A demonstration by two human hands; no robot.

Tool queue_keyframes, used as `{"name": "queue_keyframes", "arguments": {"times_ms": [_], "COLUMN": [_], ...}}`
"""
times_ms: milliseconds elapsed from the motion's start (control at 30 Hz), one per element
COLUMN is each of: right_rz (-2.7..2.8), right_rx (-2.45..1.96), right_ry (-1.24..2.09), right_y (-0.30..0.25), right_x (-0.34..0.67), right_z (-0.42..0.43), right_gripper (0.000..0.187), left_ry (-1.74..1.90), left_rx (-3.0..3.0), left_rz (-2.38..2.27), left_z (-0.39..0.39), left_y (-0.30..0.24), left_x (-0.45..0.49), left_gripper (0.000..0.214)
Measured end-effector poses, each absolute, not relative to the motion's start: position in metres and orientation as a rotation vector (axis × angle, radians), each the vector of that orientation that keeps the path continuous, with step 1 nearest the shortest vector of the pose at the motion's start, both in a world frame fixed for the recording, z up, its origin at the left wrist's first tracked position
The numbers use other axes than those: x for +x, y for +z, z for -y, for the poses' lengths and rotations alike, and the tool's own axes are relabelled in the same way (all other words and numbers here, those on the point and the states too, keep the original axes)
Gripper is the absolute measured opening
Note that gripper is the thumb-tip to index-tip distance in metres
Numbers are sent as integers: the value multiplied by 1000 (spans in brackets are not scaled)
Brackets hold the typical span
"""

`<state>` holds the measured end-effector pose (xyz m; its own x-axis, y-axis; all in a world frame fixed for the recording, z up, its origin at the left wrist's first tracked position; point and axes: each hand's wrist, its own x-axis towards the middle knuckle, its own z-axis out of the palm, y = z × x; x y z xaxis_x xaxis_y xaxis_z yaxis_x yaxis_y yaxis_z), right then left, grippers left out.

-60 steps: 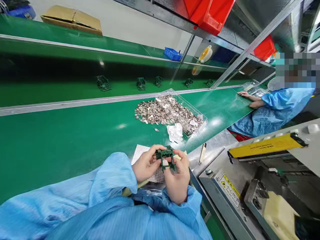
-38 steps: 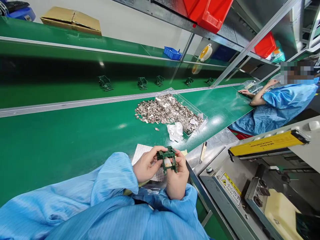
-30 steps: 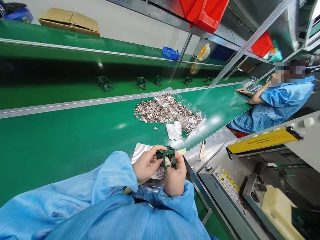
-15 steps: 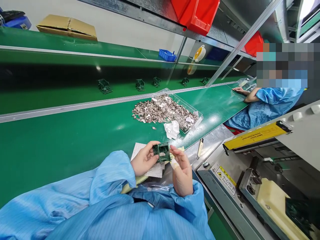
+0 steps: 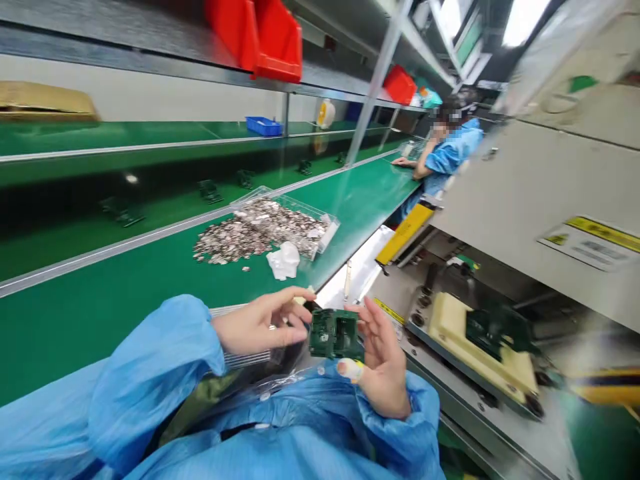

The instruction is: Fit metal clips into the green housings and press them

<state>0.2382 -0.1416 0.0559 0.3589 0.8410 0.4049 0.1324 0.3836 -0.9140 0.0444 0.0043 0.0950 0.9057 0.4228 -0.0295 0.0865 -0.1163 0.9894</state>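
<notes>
A green circuit board panel (image 5: pixel 335 335) with a dark rectangular opening is held in front of my body. At its left edge is my left hand (image 5: pixel 263 325), with thumb and fingertips closed against the edge. My right hand (image 5: pixel 383 357) grips the other side, fingers behind it and the wrapped thumb by the lower edge. Partly hidden under my left hand lies a stack of pale ridged sheets (image 5: pixel 247 360). On the green bench is a heap of small silvery metal parts (image 5: pixel 227 241), spilling from a clear plastic tray (image 5: pixel 326 233). Crumpled white paper (image 5: pixel 284 260) lies beside it.
At right stands a machine with a cream fixture (image 5: pixel 450 333) bearing a dark green board (image 5: pixel 493 333). A yellow bar (image 5: pixel 404 233) and a cutter-like tool (image 5: pixel 347 280) are nearby. Red bins (image 5: pixel 255 40) sit overhead. Another person (image 5: pixel 447 153) is farther along the bench.
My view has swung right, bringing more of the machine in. Both hands and the board have shifted right relative to the bench, towards the machine. The left hand's fingers have loosened somewhat.
</notes>
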Motion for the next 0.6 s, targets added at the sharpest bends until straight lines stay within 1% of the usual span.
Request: {"name": "queue_keyframes", "arguments": {"times_ms": [67,167,200,267,333,367,400,433,500,567,600], "right_rz": [972,676,575,411,340,332,333,341,371,415,444], "right_rx": [-1148,-1230,-1246,-1266,-1312,-1342,-1370,-1388,-1393,-1390,-1391], "right_ry": [395,-83,-233,-427,-489,-506,-525,-539,-520,-454,-422], "right_y": [61,67,69,71,72,73,74,75,78,83,86], "right_x": [262,302,315,337,354,360,365,369,376,385,390], "right_z": [172,219,235,262,284,293,298,302,302,295,289], "right_gripper": [83,78,75,68,64,64,64,65,65,64,64], "left_ry": [318,402,437,498,508,498,483,468,450,475,499], "left_rx": [1845,2069,2123,2193,2214,2208,2199,2188,2166,2099,2045], "left_rz": [-352,-145,-62,51,99,100,88,63,5,-41,-55], "left_z": [-12,0,10,33,54,63,69,74,79,78,75], "left_y": [109,121,123,125,126,125,125,125,125,127,129], "left_x": [85,165,193,243,284,300,313,324,336,337,334], "left_gripper": [46,42,46,65,88,96,99,97,85,72,70]}}
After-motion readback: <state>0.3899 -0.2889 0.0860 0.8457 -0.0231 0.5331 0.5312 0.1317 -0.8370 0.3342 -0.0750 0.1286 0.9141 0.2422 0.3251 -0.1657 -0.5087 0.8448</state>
